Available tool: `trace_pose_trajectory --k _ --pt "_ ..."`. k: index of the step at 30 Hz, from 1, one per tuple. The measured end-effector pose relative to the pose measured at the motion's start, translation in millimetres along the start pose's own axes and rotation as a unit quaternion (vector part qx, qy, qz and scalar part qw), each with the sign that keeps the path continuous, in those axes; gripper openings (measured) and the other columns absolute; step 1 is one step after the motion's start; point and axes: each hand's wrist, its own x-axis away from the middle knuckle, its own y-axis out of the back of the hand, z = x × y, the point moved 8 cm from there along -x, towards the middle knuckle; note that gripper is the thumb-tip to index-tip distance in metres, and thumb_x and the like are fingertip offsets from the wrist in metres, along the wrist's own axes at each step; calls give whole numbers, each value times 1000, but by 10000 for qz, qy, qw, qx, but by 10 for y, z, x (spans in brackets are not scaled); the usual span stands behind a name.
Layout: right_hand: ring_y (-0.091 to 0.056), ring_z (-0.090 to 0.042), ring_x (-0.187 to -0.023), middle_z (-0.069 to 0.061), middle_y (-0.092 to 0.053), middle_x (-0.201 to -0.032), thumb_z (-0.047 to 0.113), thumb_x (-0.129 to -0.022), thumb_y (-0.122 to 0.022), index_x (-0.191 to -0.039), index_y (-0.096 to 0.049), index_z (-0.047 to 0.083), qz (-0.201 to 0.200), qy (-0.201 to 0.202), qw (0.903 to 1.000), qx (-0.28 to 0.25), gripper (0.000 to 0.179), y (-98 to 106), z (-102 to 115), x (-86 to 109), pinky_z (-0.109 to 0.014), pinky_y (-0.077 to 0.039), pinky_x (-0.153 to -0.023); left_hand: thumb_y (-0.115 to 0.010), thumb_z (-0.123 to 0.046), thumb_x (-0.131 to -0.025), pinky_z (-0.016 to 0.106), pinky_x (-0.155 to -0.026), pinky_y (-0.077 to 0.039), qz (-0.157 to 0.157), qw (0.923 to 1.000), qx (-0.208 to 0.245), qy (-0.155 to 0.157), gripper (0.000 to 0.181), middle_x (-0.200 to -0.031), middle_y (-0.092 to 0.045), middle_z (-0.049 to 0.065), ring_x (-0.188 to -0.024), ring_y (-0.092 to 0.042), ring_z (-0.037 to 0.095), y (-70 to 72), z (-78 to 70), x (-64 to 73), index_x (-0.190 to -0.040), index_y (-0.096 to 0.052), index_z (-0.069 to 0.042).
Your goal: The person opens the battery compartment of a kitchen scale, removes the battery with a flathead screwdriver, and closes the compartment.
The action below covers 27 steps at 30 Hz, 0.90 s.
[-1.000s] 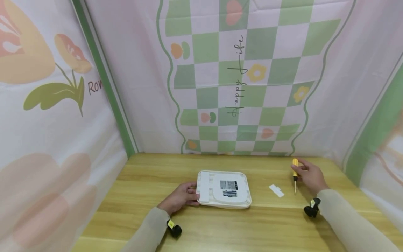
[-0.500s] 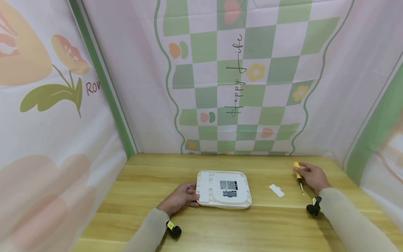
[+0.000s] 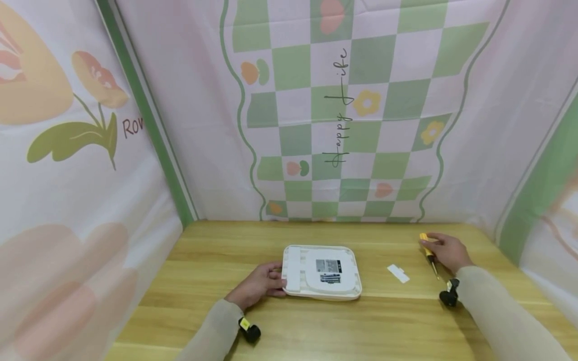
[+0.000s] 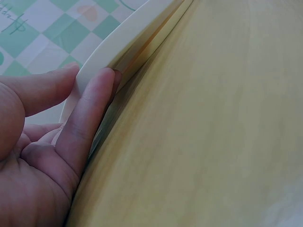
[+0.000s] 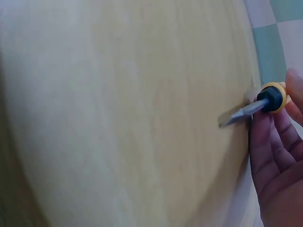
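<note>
A white rounded-square device [image 3: 295, 271] lies on the wooden table with a printed label and batteries showing in its open compartment. My left hand [image 3: 257, 286] grips its left edge; in the left wrist view the thumb [image 4: 52, 87] is on the rim and a finger reaches underneath. Off to the right, my right hand [image 3: 449, 253] pinches a yellow-handled screwdriver [image 3: 426, 245] between thumb and fingers. Its metal shaft [image 5: 244, 112] slants down toward the tabletop in the right wrist view. Between the device and the screwdriver lies a small white battery cover [image 3: 398, 273].
The wooden table [image 3: 316, 331] ends at the back against a hanging checkered cloth [image 3: 334, 125]. Another printed cloth [image 3: 90, 190] closes off the left side, and fabric also hangs on the right. A small black camera sits on each wrist.
The screwdriver has tilted from nearly upright to slanted, its tip swinging right toward the wrist. My right hand has shifted slightly right and nearer. The left hand and device stay in place.
</note>
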Motion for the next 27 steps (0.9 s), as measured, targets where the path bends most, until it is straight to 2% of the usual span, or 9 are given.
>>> trace_pose_trajectory --k 4,11,19,27 --pt "-57 -50 -101 -36 -59 -114 45 -99 -54 -132 -50 -11 16 90 9998 177 66 1 17 -15 -60 -46 -82 -63 5 -91 40 -81 -59 -17 10000 4 7 62 -105 -64 20 -92 -67 32 -5 -14 5 -146 -34 7" --pt "-59 -48 -97 -35 -59 -114 49 -98 -52 -133 -48 -11 208 38 9993 300 69 -52 -22 -32 -59 -48 -79 -63 6 -91 40 -81 -59 -4 10000 8 8 62 -105 -64 20 -92 -67 31 11 12 -7 -146 -34 7" --pt "-60 -47 -95 -36 -59 -114 50 -98 -51 -132 -49 -12 249 53 9990 375 70 -78 -42 -31 -60 -49 -78 -63 5 -91 41 -81 -59 39 10000 49 -52 62 -105 -64 20 -92 -67 32 13 26 -13 -146 -35 6" --pt "-59 -48 -97 -34 -61 -112 46 -99 -51 -124 -55 -13 309 126 9983 467 64 -99 -12 -23 -59 -49 -80 -63 6 -90 41 -80 -59 55 9999 74 -71 61 -105 -64 21 -92 -67 32 22 34 -27 -145 -36 6"
